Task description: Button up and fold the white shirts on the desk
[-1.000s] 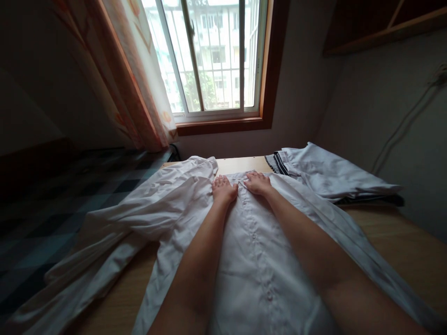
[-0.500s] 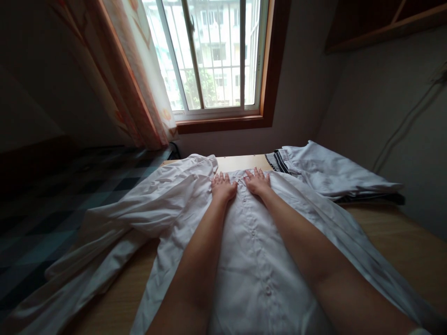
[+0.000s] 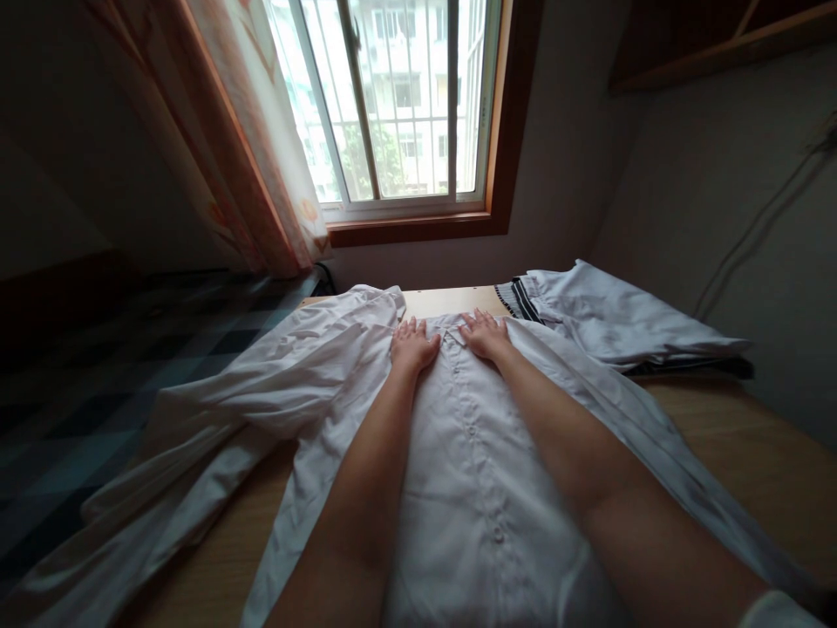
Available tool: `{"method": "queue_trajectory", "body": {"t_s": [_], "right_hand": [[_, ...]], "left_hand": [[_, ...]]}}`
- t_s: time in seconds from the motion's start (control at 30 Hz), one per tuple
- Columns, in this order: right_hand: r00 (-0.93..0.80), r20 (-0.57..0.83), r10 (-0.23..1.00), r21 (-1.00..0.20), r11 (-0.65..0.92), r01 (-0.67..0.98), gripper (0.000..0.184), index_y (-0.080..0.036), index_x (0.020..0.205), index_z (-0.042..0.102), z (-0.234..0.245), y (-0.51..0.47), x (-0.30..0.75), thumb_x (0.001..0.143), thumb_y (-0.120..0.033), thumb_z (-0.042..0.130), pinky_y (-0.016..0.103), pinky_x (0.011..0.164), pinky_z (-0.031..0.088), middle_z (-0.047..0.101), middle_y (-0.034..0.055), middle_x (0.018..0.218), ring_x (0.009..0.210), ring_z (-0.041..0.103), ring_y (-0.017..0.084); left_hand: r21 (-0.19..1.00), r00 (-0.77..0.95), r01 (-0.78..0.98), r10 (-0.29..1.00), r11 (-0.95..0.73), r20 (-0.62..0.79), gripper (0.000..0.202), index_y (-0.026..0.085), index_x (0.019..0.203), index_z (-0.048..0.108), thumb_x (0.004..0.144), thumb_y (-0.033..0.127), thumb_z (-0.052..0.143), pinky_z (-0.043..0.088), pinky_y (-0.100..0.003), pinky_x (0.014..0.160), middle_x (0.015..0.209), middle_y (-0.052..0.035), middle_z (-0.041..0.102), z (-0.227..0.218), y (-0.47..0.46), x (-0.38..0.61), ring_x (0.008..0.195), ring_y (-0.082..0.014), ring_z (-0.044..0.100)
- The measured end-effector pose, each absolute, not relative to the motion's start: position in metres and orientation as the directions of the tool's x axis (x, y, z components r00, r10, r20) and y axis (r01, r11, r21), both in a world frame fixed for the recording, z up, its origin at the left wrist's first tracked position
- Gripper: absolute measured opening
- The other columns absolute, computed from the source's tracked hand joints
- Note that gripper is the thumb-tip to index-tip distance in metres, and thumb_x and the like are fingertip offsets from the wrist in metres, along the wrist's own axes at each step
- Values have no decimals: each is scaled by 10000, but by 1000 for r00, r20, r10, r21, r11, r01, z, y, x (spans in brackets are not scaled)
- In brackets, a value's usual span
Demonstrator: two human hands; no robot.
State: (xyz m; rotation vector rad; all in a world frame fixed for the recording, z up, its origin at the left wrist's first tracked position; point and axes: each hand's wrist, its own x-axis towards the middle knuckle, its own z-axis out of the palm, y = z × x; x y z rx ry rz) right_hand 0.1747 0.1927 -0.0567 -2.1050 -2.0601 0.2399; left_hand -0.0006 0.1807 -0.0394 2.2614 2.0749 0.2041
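**Daylight from a window (image 3: 392, 105) over the white shirt (image 3: 448, 488) under our fingers (image 3: 480, 317)**

Farthest left of our fingers we see dark checked bedding (image 3: 85, 427) in deep shadow. Beyond them, up and to the left, hangs an orange and cream curtain (image 3: 252, 148). Just left of our left fingers lies crumpled white cloth (image 3: 248, 401), trailing back toward us across the wooden bench (image 3: 732, 427); we cannot tell whether it is all sleeve or partly another piece.

Our left hand (image 3: 413, 347) rests palm down near the shirt's far edge, its fingers straight and slightly spread, pointing away from us, thumb turned to the right. The shirt lies front up on the bench, directly beneath both hands. Between our two thumbs sits a small pointed fold, and from there the row of buttons (image 3: 498, 534) runs back toward us.

Just across that row, our right hand (image 3: 485, 337) lies palm down too, its fingers fanned apart.

Right of our right fingers, another white garment (image 3: 608, 314) lies on the bench, its black-and-white striped trim (image 3: 527, 301) nearest them and dark cloth (image 3: 712, 366) showing beneath. Higher and well apart from our fingers, at far right, are a shelf (image 3: 725, 52) and a thin cord (image 3: 772, 203).
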Motion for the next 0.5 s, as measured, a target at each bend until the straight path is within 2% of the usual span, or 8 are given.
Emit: {"method": "queue_trajectory", "body": {"t_s": [0.07,0.17,0.27,0.37,0.43,0.5], "right_hand": [[3,76,997,-232,15,973,579,-286,1557,331,-56,189,176,1030,-511,251,567,1196,110,220,75,1656,1509,191,269],[-9,268,964,-168,55,984,504,-229,1495,434,-51,179,175,1019,-369,353,517,1191,159,374,105,1585,1468,271,267],[-54,378,924,-67,85,994,423,-163,1356,566,-41,161,168,998,-208,345,471,1103,306,569,168,1395,1308,465,288],[-68,296,953,-47,85,995,449,-135,1316,585,-35,135,155,1010,-174,259,462,973,414,652,205,1244,1124,580,295],[-42,220,975,-86,62,994,458,-121,1389,531,-37,116,147,1026,-248,281,472,987,418,611,215,1330,1188,557,306],[-47,158,986,-125,67,990,504,-128,1466,461,-43,99,146,1037,-342,305,507,1083,352,480,194,1496,1351,442,312]], "left_hand": [[136,78,987,995,-85,55,745,169,1566,320,948,582,266,127,-394,1246,1659,-82,217,-40,181,0,1533,-262,169],[130,69,989,996,-75,54,747,177,1574,301,948,581,249,110,-394,1249,1665,-67,197,-42,181,1,1538,-263,144],[129,58,990,997,-63,46,746,181,1579,290,949,577,238,107,-391,1250,1669,-56,183,-42,182,2,1540,-262,136],[129,49,990,998,-54,38,741,176,1578,290,952,566,227,107,-395,1249,1669,-55,180,-41,182,3,1539,-262,142],[127,52,990,998,-56,41,737,173,1577,293,954,560,223,111,-395,1249,1667,-54,183,-41,183,3,1537,-259,149],[125,57,990,997,-62,47,737,169,1576,295,954,558,221,116,-393,1248,1666,-59,187,-41,183,2,1536,-257,158]]}}
